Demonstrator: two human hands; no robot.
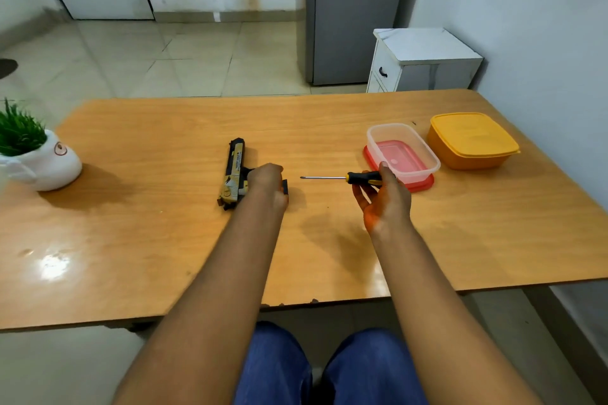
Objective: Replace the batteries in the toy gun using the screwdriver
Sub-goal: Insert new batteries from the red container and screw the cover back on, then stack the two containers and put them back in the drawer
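Toy gun – black/gold (flat, L hand)

The toy gun is pinned flat on the table by the left hand. A screwdriver is gripped by the right hand, tip aimed at the gun, beside a clear container.

A plain room of a home is shown. Pale tiles are seen on the floor, and a grey refrigerator is stood against the wall at the upper middle, with a small white drawer cabinet beside it. On the wooden surface, food containers are kept at the right and a potted plant at the left edge.
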